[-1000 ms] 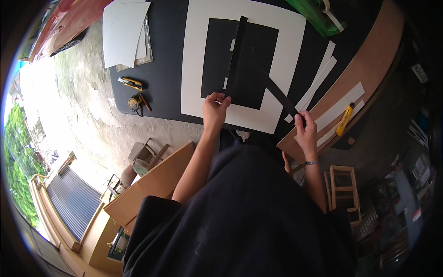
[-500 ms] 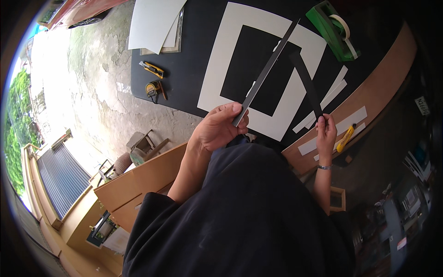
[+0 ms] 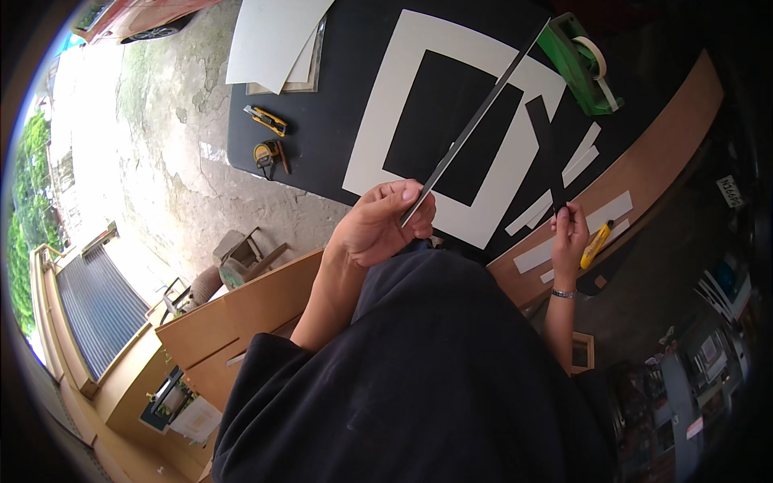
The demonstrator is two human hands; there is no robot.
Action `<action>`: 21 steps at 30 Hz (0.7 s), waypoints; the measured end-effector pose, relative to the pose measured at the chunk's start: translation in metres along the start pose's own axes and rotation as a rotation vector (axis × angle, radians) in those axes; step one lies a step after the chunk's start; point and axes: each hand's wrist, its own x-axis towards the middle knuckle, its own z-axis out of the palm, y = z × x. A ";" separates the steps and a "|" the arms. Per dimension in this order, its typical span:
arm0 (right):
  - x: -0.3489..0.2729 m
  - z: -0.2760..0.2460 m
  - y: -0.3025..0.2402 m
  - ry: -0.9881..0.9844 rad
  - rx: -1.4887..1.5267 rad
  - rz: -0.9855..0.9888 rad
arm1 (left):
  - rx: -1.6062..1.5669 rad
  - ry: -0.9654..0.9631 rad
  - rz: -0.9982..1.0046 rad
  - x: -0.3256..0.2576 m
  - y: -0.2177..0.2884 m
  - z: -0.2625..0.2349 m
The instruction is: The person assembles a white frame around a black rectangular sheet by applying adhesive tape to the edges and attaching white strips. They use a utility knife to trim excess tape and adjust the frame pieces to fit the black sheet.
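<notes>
Between thumb and fingers, my left hand pinches the near end of a long, thin black strip. The strip slants up to the right, turned nearly edge-on, with a pale edge showing. My right hand is closed on the lower end of a second, wider black strip. Beneath both strips a white rectangular mat frame lies on the black tabletop. Its window shows black. Several narrow white strips lie beside it, partly behind the right strip.
A green tape dispenser stands at the far right. A brown board borders the table, with a yellow utility knife by my right hand. To the left lie another cutter, a tape measure and white sheets.
The strip in my left hand has turned more edge-on, and its far end now reaches farther up and right. The right hand's strip has shifted slightly down and is more upright.
</notes>
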 end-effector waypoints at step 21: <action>0.049 0.071 -0.155 -0.161 0.520 0.010 | 0.772 -0.035 -0.215 -0.042 0.002 -0.071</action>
